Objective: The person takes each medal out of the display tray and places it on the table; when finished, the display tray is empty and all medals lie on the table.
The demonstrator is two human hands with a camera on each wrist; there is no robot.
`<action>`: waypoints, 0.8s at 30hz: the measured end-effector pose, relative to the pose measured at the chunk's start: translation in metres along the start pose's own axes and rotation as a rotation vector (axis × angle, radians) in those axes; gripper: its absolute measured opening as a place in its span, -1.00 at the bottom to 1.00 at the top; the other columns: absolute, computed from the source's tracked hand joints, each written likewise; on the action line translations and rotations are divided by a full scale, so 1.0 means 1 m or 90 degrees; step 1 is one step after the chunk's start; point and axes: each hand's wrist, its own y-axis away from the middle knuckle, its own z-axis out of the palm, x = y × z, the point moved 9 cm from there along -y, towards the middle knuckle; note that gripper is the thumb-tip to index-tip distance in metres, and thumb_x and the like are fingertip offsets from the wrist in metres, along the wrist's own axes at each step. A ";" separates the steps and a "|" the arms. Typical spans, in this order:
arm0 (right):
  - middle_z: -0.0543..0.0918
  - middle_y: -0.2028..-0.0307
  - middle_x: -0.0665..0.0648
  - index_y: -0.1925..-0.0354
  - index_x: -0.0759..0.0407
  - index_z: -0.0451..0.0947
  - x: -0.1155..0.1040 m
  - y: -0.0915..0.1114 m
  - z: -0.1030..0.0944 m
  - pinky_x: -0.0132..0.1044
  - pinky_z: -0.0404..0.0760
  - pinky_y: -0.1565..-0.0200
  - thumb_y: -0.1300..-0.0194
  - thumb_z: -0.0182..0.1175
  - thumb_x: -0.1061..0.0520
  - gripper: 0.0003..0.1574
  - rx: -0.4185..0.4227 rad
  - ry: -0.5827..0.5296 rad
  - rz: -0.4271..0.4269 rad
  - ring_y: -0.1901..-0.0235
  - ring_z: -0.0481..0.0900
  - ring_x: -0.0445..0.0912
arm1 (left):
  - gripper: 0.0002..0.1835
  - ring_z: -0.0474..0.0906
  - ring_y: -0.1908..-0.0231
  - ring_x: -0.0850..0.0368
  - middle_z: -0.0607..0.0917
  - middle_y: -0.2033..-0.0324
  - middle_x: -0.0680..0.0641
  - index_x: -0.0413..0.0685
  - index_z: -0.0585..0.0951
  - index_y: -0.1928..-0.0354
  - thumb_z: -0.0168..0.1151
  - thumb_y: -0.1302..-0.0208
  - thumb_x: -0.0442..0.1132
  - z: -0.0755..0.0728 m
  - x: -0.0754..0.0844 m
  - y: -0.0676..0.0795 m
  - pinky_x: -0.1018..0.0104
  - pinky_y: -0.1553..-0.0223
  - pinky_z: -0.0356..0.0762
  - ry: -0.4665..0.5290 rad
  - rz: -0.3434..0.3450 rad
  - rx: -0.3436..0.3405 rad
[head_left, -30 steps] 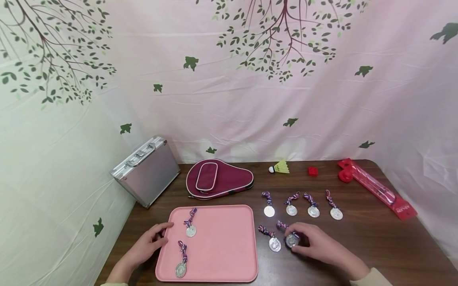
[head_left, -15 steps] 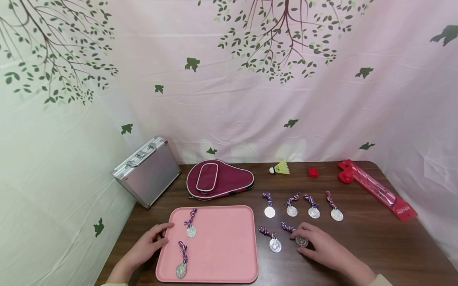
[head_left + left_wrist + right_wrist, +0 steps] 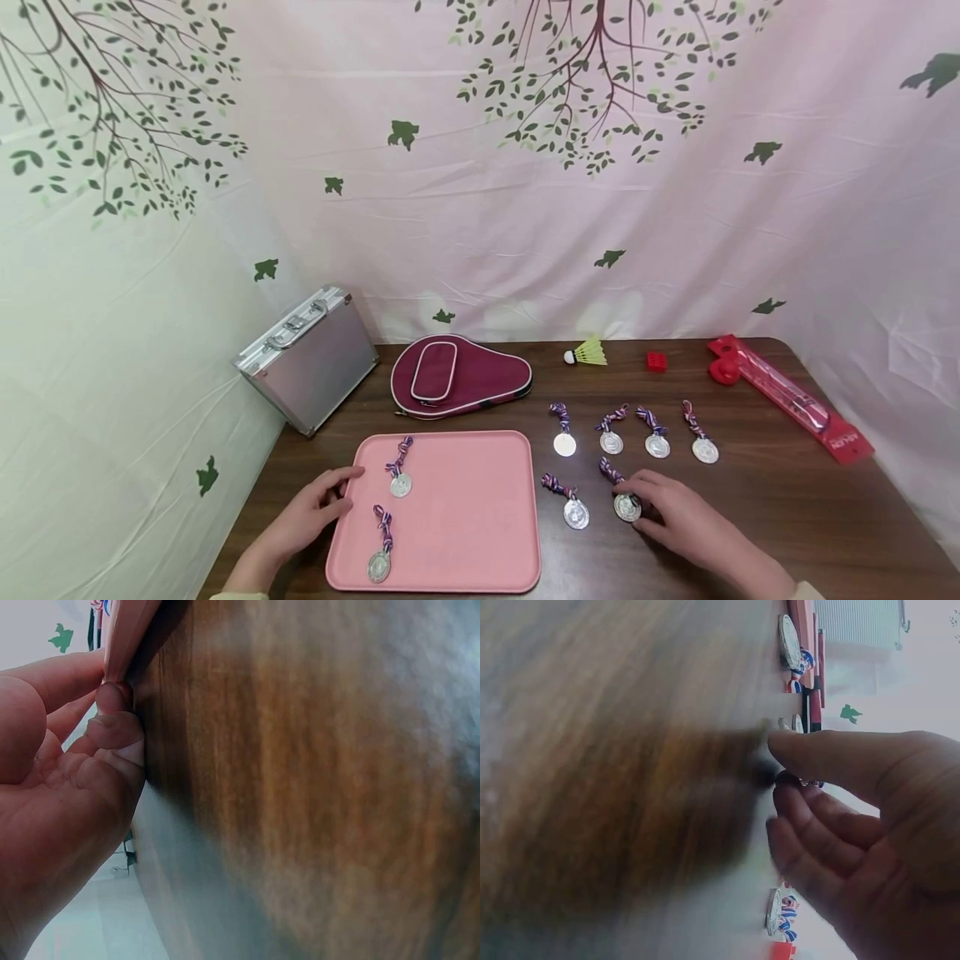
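Observation:
My right hand is low over the table, index finger and thumb at the edge of a silver medal with a knotted red, white and blue ribbon. In the right wrist view the thumb and curled fingers face each other and mostly hide this medal. A second medal lies just to its left. My left hand holds the left rim of a pink tray, fingertips around its edge in the left wrist view. On the tray lie an upper medal and a lower one.
Several more medals lie in a row behind my right hand. Farther back are a maroon paddle case, a yellow shuttlecock, a red toy brick and a red package. A silver case stands at back left.
My right hand has shifted right with its medal, widening the gap to the medal beside it. The medal has turned so its ribbon points more away from me. The left hand stays put.

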 end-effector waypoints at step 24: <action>0.44 0.32 -0.17 0.17 -0.14 0.60 -0.014 -0.017 -0.009 -0.37 0.44 0.31 -0.02 0.45 0.03 -0.64 0.058 -0.016 -0.049 0.37 0.40 -0.30 | -0.57 0.37 0.35 0.12 0.41 0.20 -0.14 0.00 0.49 -0.19 0.21 -0.28 -0.31 -0.001 0.002 0.001 0.34 0.36 0.40 -0.002 0.008 0.004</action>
